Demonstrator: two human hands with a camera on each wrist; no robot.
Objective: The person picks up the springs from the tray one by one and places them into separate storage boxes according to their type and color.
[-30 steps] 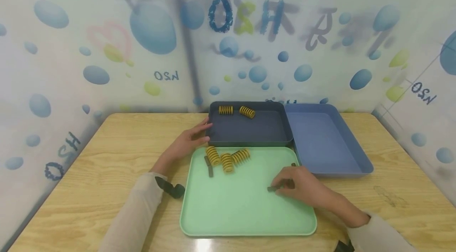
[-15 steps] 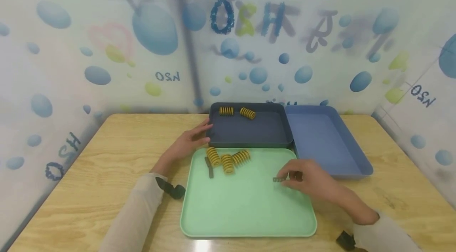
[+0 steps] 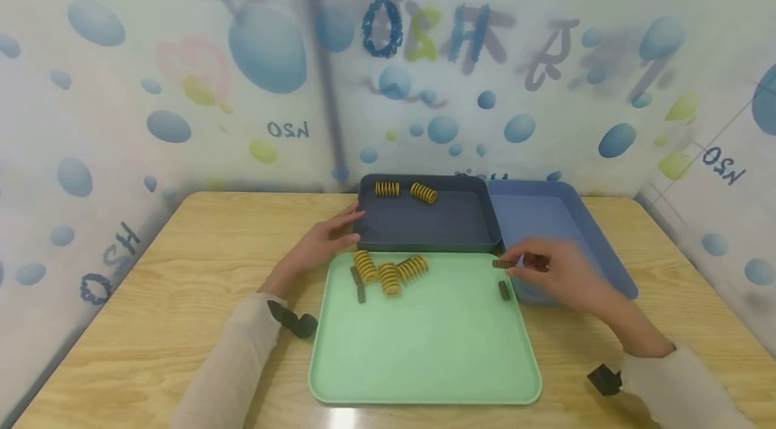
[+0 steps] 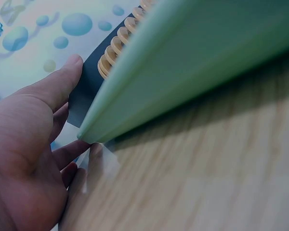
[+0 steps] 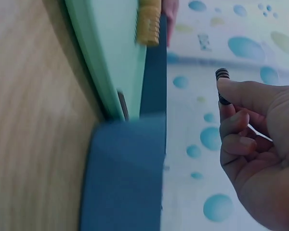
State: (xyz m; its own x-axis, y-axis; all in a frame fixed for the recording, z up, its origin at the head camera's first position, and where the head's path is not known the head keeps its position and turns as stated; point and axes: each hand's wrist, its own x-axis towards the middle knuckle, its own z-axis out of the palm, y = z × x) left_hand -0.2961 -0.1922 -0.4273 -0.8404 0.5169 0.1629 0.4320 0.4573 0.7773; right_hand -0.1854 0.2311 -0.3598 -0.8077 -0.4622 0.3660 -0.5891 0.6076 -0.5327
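— Where's the small dark spring?
— Pinched between the thumb and fingertips of the right hand, its coils poking out past them (the right wrist view shows that nicely).
— Up in the air?
— Yes, raised near the corner where the three trays meet, with the blue tray partly hidden behind that hand.
— Anything close by?
— A short dark piece on the green tray, by its right edge.
— And the left hand?
— Fingers spread, gripping nothing, tips at the left wall of the dark tray.
— What's around it?
— Two yellow springs inside the dark tray, three more clustered on the green one, all the trays on the wooden counter.
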